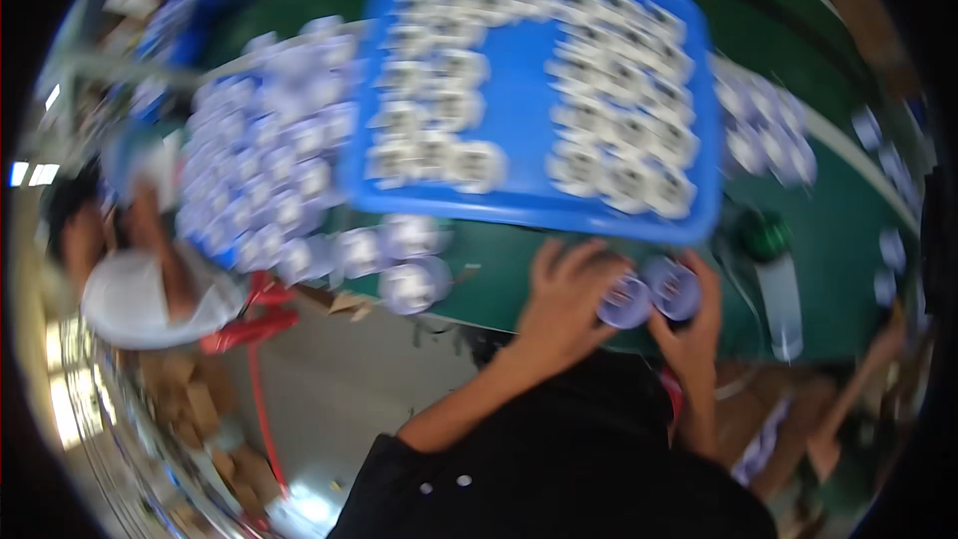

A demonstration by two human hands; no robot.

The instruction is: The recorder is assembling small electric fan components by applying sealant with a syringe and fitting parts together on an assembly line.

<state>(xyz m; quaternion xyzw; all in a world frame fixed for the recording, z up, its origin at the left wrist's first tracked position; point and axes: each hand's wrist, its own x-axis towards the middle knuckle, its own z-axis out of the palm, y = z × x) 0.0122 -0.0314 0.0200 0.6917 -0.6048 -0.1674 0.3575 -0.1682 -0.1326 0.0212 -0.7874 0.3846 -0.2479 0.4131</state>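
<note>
Close to my body, at the near edge of the green table (489, 279), my two hands are side by side. My left hand (564, 304) is closed round a round lavender cup-like part (625, 301). In the fingers of my right hand (703, 314) is a second lavender cup-like part (674, 287), tilted so its round face shows. The two parts are very near each other; blur hides whether they touch. Just beyond my hands lies a blue tray (519, 100) with rows of white parts (629, 125) with dark centres.
Many lavender parts (259, 150) crowd the table left of the tray, and a smaller group (768, 130) stands to its right. A green-topped object with a pale cylindrical body (783, 289) lies right of my hands. Another person (160, 279) sits at the left; another arm (848, 399) shows at right.
</note>
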